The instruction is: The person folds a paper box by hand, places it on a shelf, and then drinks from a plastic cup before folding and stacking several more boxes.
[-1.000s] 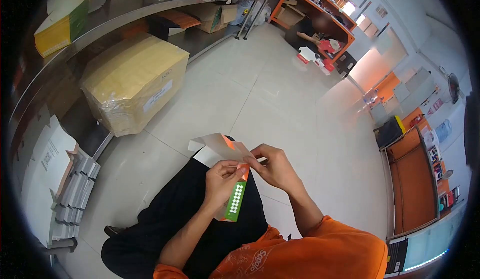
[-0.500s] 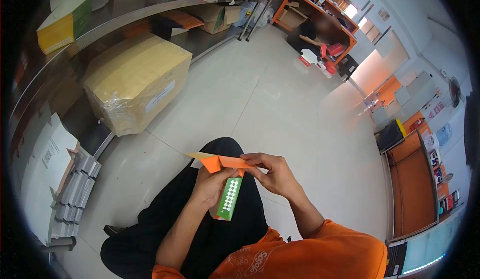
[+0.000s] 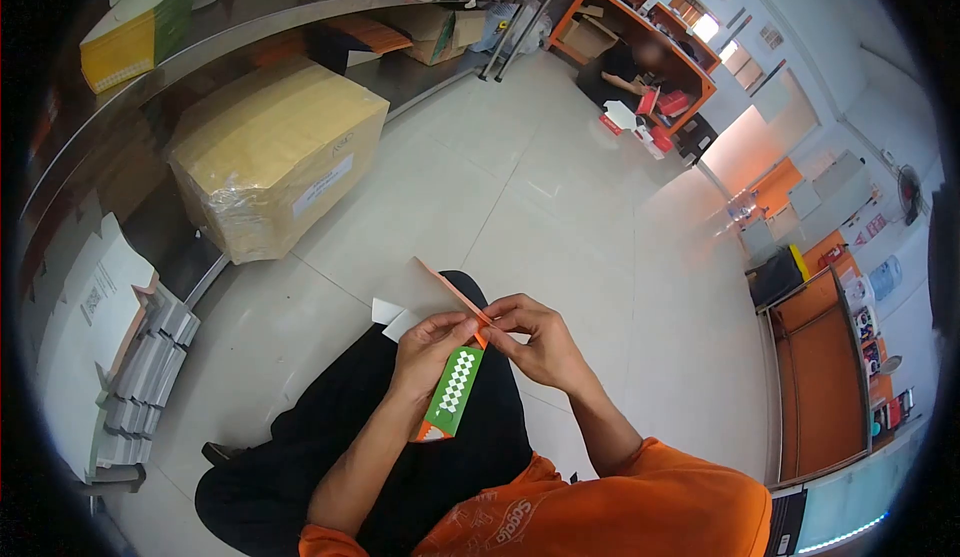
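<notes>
A small carton (image 3: 458,392), green with white diamond shapes and an orange lower end, is held over my crossed legs. My left hand (image 3: 425,352) grips its upper part, thumb near the top edge. The fingers of my right hand (image 3: 535,342) pinch the orange flap at the carton's top, close to the left thumb. A thin panel of the carton rises up and to the left from the pinch, seen nearly edge-on. A white flap (image 3: 393,317) sticks out beyond the left hand. The carton's far side is hidden by the left hand.
A large taped cardboard box (image 3: 280,157) stands on the floor by a metal shelf (image 3: 330,7). Flattened cartons (image 3: 120,327) are stacked at the left. Another person (image 3: 610,72) sits far off beside red boxes (image 3: 655,107) and an orange cabinet (image 3: 570,22).
The carton's orange flap has swung from lying across, facing me, to standing tilted and edge-on. The white flap shows more. Both hands keep hold, and the left has shifted slightly.
</notes>
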`<control>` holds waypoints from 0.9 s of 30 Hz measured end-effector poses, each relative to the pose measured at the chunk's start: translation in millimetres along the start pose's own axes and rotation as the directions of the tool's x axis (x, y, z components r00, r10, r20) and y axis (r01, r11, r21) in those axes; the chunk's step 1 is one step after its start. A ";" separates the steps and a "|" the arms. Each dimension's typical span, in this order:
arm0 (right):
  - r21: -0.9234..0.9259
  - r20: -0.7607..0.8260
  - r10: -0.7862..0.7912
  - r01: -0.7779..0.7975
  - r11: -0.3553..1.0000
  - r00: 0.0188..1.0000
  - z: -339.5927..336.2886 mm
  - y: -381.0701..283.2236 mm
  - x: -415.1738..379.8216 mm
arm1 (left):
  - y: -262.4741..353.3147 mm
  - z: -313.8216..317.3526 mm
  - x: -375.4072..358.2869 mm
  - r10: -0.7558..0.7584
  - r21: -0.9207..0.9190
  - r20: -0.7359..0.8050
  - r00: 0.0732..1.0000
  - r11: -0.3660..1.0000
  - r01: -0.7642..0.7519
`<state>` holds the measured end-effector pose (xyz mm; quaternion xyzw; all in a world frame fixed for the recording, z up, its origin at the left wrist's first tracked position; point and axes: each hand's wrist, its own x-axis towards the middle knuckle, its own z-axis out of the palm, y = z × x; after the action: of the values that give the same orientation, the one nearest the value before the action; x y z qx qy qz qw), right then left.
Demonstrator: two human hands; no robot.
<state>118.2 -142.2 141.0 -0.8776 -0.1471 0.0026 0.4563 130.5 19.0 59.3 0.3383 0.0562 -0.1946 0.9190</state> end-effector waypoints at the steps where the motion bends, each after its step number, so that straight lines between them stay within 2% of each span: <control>1: -0.031 -0.015 -0.023 0.023 0.999 1.000 1.7 3.6 -0.5 | -0.6 -1.0 0.9 0.001 0.001 -0.001 1.000 1.000 -0.001; 5: -0.101 -0.082 -0.106 0.097 0.990 0.991 8.0 7.0 0.0 | -0.2 -3.3 3.5 -0.012 -0.008 -0.019 1.000 1.000 0.012; 7: -0.016 -0.095 0.031 -0.033 0.999 0.995 9.5 2.7 0.9 | 0.8 -4.6 3.4 -0.012 -0.005 -0.022 1.000 1.000 0.012; 14: 0.065 -0.146 0.084 -0.075 0.995 0.986 15.4 15.1 2.3 | -15.6 -2.3 3.1 0.079 -0.086 -0.012 0.997 0.993 -0.080; 16: 0.013 -0.221 0.049 -0.048 0.999 0.974 19.4 14.7 0.3 | -16.4 1.1 0.4 0.069 -0.090 -0.080 0.994 0.993 -0.076; 19: -0.057 -0.237 -0.007 -0.007 0.998 0.971 20.2 13.6 -2.5 | -14.2 3.4 -1.5 0.053 -0.090 -0.104 0.993 0.994 -0.063; 22: -0.102 -0.149 -0.034 0.019 0.995 0.988 11.8 10.5 -3.2 | -15.6 3.2 0.0 0.050 -0.099 -0.112 0.992 0.993 -0.061; 27: -0.097 -0.129 -0.054 0.041 0.994 0.990 8.6 14.5 -2.7 | -14.7 3.7 -1.6 0.051 -0.073 -0.107 0.993 0.996 -0.059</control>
<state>118.1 -143.8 124.0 -0.8927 -0.1375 -0.0731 0.4230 123.1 6.9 53.7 0.3142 0.1025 -0.1490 0.9320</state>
